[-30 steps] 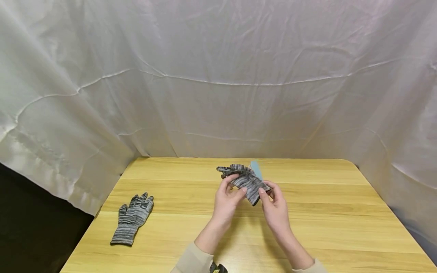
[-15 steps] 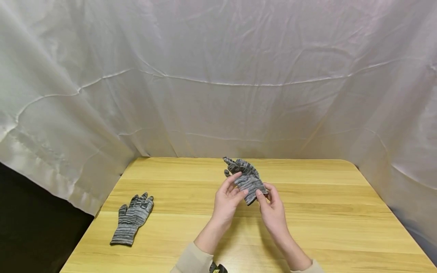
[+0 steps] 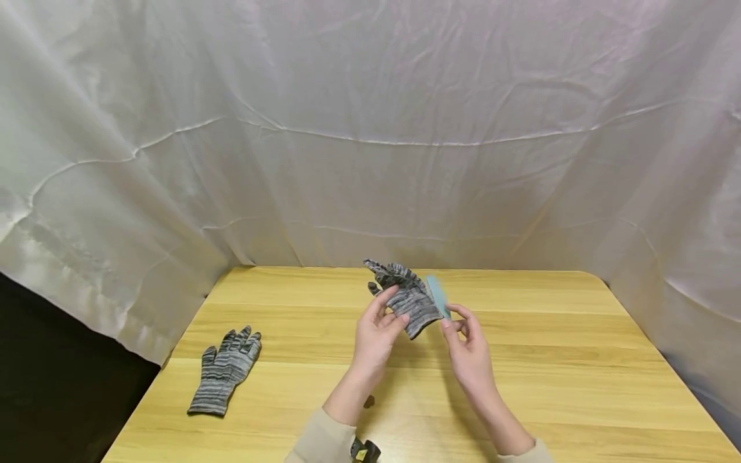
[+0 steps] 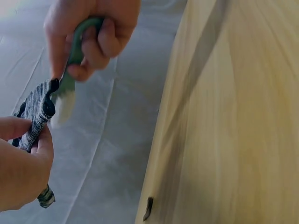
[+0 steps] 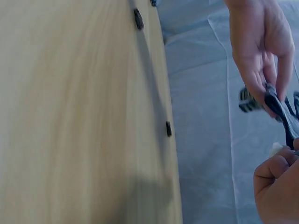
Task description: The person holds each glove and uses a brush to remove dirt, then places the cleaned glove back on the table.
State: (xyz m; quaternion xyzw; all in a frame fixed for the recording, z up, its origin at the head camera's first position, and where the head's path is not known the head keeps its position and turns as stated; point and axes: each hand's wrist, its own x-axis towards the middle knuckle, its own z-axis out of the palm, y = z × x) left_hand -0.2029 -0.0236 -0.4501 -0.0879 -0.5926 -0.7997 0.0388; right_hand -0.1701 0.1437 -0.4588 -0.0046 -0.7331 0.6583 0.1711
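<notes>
In the head view my left hand (image 3: 376,334) pinches a grey-and-black striped knit glove (image 3: 412,307) above the table, thumb on its near face. The glove's fingers point up and left, its cuff down and right. My right hand (image 3: 471,350) grips a green brush (image 3: 438,297), seen behind the glove's right edge. In the left wrist view the brush's looped handle (image 4: 77,51) lies in the curled fingers, its pale bristles (image 4: 64,108) pointing down beside the cuff. A right fingertip is right at the cuff's edge. A matching glove (image 3: 222,372) lies flat on the table's left.
The wooden table (image 3: 579,360) has a grey curtain (image 3: 370,180) hanging behind it and at both sides. A small dark piece (image 3: 369,402) lies beside the left forearm. A black device (image 3: 365,450) shows at the left sleeve.
The held glove has moved slightly left. The brush, hidden behind the glove half a second ago, shows again at its right edge. The small dark piece has come into view. The flat glove stays put.
</notes>
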